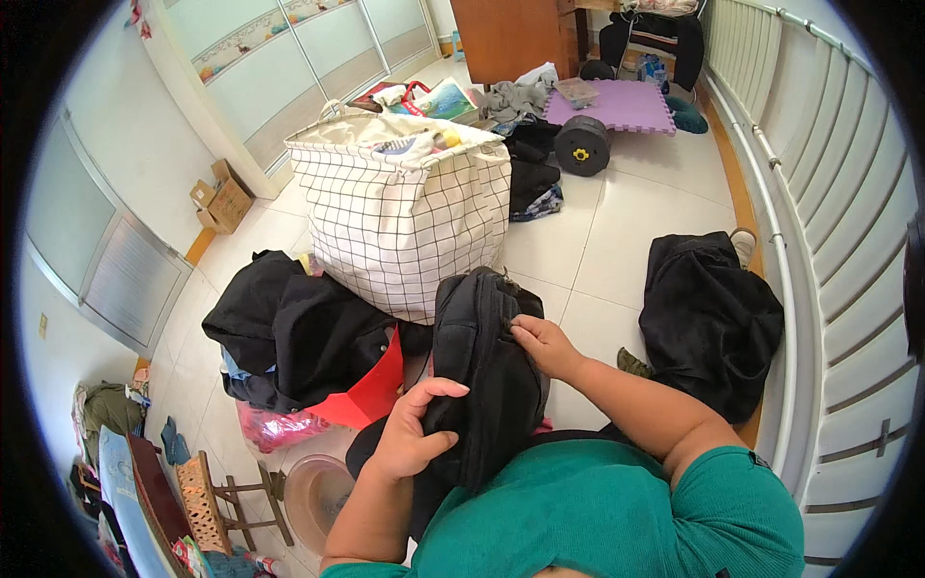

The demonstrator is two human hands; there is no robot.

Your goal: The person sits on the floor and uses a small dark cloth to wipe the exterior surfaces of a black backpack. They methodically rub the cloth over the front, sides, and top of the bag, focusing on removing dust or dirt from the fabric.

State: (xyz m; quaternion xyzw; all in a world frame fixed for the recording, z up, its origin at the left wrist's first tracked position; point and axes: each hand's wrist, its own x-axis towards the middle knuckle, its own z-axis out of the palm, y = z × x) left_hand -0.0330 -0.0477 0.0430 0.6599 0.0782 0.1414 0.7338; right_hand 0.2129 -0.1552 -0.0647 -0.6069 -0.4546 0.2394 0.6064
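A black backpack stands upright against my front, its zipped side facing up at me. At its upper right edge my right hand pinches a small dark part, perhaps a zipper pull. My left hand is at the bag's left side, thumb and index finger spread apart, the tips over the black fabric; its other fingers are hard to make out. Just beyond the backpack is a large white grid-patterned fabric bag, filled with mixed items. Left of it, a black garment lies heaped over a red sheet-like piece.
A black cloth heap lies at right by the white radiator. Farther off are a black dumbbell and a purple foam mat. A plastic basin and small folding stool stand at lower left. A cardboard box sits by the wall.
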